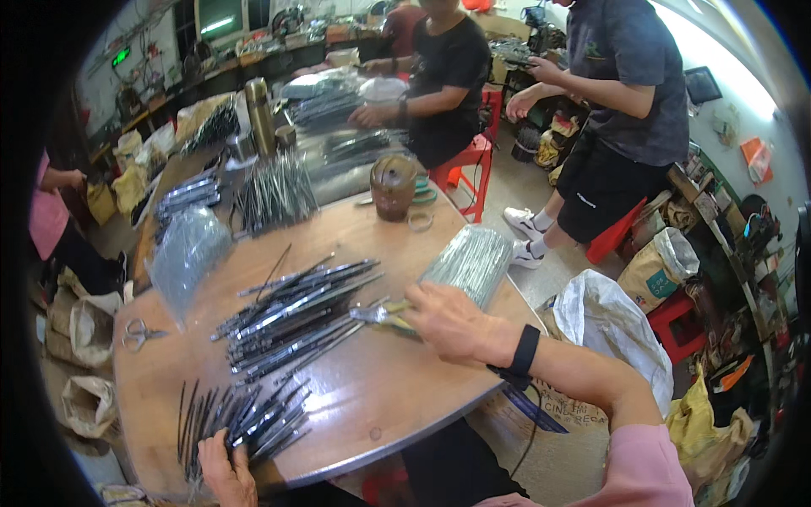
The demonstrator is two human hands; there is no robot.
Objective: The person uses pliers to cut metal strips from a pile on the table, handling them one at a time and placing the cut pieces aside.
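At the lower left of the round-cornered wooden table (372, 397), my left hand (226, 473) closes around the near end of a bundle of thin dark metal strips (253, 418). My right hand (448, 321) grips a pair of pliers (372, 314) with yellowish handles, and a black band circles that wrist. The pliers' jaws point left, over the right edge of a larger pile of shiny dark strips (291, 313). Just beyond my right hand lies a bundle of thin silvery wires (470, 264). Whether the pliers' jaws grip anything is too small to tell.
Scissors (142, 334) and a clear plastic bag (187, 253) lie at the left. A brown jar (394, 188), a tape roll (420, 221) and upright rods (274, 194) stand farther back. One person sits across the table; another stands right, near white sacks (604, 325).
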